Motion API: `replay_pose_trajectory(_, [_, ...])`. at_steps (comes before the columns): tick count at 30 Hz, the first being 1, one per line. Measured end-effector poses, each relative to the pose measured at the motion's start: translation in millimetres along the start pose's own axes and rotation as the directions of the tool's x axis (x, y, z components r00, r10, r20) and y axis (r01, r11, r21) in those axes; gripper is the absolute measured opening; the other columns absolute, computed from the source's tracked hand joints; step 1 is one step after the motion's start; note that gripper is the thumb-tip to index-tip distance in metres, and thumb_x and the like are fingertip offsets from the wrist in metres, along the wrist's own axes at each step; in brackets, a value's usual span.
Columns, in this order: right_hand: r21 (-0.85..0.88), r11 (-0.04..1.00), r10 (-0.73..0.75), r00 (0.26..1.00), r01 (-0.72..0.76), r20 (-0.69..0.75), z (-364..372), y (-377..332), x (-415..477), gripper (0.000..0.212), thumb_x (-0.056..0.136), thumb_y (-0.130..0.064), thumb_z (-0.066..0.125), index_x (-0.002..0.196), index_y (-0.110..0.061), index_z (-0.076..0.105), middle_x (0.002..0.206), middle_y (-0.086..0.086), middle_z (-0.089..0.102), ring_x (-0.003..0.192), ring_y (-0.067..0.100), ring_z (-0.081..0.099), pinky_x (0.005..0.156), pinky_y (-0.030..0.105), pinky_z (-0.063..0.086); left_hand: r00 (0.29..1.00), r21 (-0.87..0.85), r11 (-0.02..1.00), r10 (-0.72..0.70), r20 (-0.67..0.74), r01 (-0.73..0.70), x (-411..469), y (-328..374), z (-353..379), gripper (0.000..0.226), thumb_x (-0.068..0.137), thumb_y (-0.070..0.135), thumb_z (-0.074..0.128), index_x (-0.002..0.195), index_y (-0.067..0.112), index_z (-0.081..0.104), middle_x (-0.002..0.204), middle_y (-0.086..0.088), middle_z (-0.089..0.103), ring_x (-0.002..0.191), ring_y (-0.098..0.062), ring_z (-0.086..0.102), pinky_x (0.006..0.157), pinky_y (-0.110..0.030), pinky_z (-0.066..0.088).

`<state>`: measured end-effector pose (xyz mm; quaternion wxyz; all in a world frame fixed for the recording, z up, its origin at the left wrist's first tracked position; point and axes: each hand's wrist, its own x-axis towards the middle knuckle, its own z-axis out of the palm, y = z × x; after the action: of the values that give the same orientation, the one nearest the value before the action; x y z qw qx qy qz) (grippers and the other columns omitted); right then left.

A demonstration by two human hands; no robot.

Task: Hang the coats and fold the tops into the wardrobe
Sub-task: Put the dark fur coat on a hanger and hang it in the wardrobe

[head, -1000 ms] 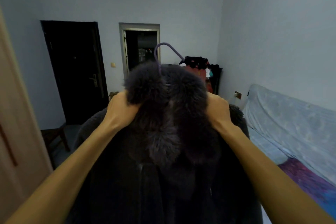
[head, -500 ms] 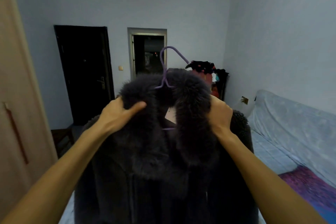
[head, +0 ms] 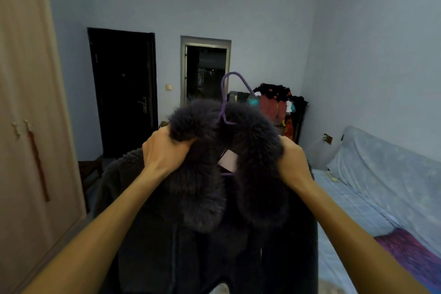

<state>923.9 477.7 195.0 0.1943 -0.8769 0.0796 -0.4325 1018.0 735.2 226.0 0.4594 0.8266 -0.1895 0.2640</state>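
Coat (head: 191, 234) front and centre, dark fleece with a big fur collar (head: 238, 141), held up at chest height between both arms, and the purple hanger (head: 226, 98) is now plainly seated inside it. A second ago only the hook poked up behind the fur; now the collar has parted, the hanger's neck shows in the gap and a pale label (head: 228, 157) has come into sight beneath it. The collar is being spread and settled around the hanger, then, not wrestled on. Left hand (head: 164, 150) is closed on the left side of the fur, fingers curled in and clamped on the collar; right hand (head: 291, 162) grips the right side the same way, its fingertips buried in the fur, so I cannot tell exactly how they sit. The view has also swung left: the wardrobe (head: 31, 126) fills far more of the left edge, doors closed, handles showing, a red strip hanging from one. I'd judge the coat is dressed and the carry to the rail is starting. That calls for a door opened first, which needs a hand freed, and the coat looks heavy enough to slide off a thin hanger if one shoulder is let go carelessly. Bed (head: 381, 186) sits to the right, a clothes rack (head: 276, 105) against the far wall
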Motion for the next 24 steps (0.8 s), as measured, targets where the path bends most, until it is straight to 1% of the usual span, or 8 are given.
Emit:
replay_pose_trajectory(1, [0.089, 0.995, 0.050, 0.999, -0.049, -0.008, 1, -4, -3, 0.008, 0.091, -0.017, 0.055, 0.092, -0.016, 0.063, 0.088, -0.003, 0.059, 0.078, 0.018, 0.057, 0.065, 0.026, 0.041, 1.000, 0.002, 1.000, -0.009, -0.013, 0.009, -1, -1, -5, 0.036, 0.076, 0.048, 0.070, 0.088, 0.015, 0.069, 0.098, -0.014, 0.069, 0.096, -0.038, 0.061, 0.078, -0.040, 0.045])
replay_pose_trajectory(3, [0.224, 0.972, 0.079, 0.996, -0.070, -0.032, 1, -13, -9, 0.028, 0.088, -0.015, 0.062, 0.116, -0.021, 0.061, 0.108, -0.008, 0.059, 0.098, 0.010, 0.057, 0.082, 0.022, 0.043, 0.998, 0.019, 0.999, -0.039, -0.039, 0.040, -3, -2, -16, 0.037, 0.076, 0.050, 0.070, 0.090, 0.016, 0.069, 0.100, -0.013, 0.069, 0.098, -0.038, 0.060, 0.077, -0.038, 0.043])
replay_pose_trajectory(6, [0.311, 0.950, 0.034, 0.994, 0.001, -0.108, 0, -29, -10, 0.043, 0.086, -0.005, 0.061, 0.126, -0.019, 0.056, 0.121, -0.006, 0.059, 0.111, 0.008, 0.055, 0.098, 0.030, 0.046, 0.993, 0.031, 0.995, -0.089, -0.075, 0.091, -7, -4, -35, 0.038, 0.075, 0.053, 0.068, 0.091, 0.018, 0.068, 0.100, -0.013, 0.069, 0.099, -0.039, 0.060, 0.077, -0.038, 0.042])
replay_pose_trajectory(8, [0.342, 0.939, 0.039, 0.981, 0.028, -0.189, 0, -44, -12, 0.044, 0.084, 0.005, 0.054, 0.123, -0.015, 0.058, 0.119, -0.001, 0.061, 0.109, 0.011, 0.058, 0.098, 0.036, 0.048, 0.988, 0.024, 0.992, -0.123, -0.094, 0.126, -13, -5, -47, 0.039, 0.075, 0.054, 0.067, 0.092, 0.019, 0.068, 0.100, -0.013, 0.069, 0.100, -0.039, 0.060, 0.075, -0.037, 0.041])
replay_pose_trajectory(11, [0.336, 0.926, -0.078, 0.958, 0.173, -0.277, 0, -73, -17, 0.037, 0.085, 0.000, 0.050, 0.117, -0.013, 0.062, 0.113, 0.001, 0.064, 0.103, 0.011, 0.059, 0.094, 0.029, 0.048, 0.977, 0.017, 0.986, -0.161, -0.141, 0.165, -23, -3, -65, 0.039, 0.076, 0.055, 0.066, 0.090, 0.018, 0.068, 0.099, -0.014, 0.069, 0.099, -0.040, 0.059, 0.071, -0.033, 0.036])
replay_pose_trajectory(18, [0.224, 0.868, -0.395, 0.890, 0.443, -0.228, 15, -122, -35, 0.030, 0.089, -0.016, 0.053, 0.117, -0.014, 0.063, 0.116, 0.001, 0.061, 0.113, 0.016, 0.052, 0.102, 0.028, 0.035, 0.928, 0.070, 0.959, -0.244, -0.284, 0.273, -56, 14, -100, 0.042, 0.076, 0.060, 0.064, 0.085, 0.018, 0.067, 0.095, -0.014, 0.069, 0.095, -0.039, 0.060, 0.071, -0.035, 0.038])
replay_pose_trajectory(21, [0.264, 0.809, -0.474, 0.849, 0.525, -0.236, 15, -140, -46, 0.030, 0.089, -0.018, 0.054, 0.117, -0.014, 0.064, 0.116, 0.002, 0.061, 0.113, 0.015, 0.052, 0.104, 0.030, 0.033, 0.887, 0.091, 0.941, -0.272, -0.372, 0.327, -76, 22, -113, 0.041, 0.075, 0.059, 0.064, 0.074, 0.019, 0.063, 0.088, -0.012, 0.069, 0.091, -0.038, 0.062, 0.068, -0.034, 0.039])
replay_pose_trajectory(24, [0.360, 0.738, -0.521, 0.821, 0.570, -0.232, 10, -155, -63, 0.030, 0.088, -0.016, 0.058, 0.117, -0.014, 0.064, 0.116, 0.002, 0.061, 0.112, 0.015, 0.052, 0.103, 0.032, 0.035, 0.822, 0.117, 0.903, -0.314, -0.474, 0.413, -101, 30, -125, 0.047, 0.072, 0.061, 0.064, 0.085, 0.016, 0.068, 0.094, -0.015, 0.070, 0.096, -0.038, 0.062, 0.075, -0.038, 0.046])
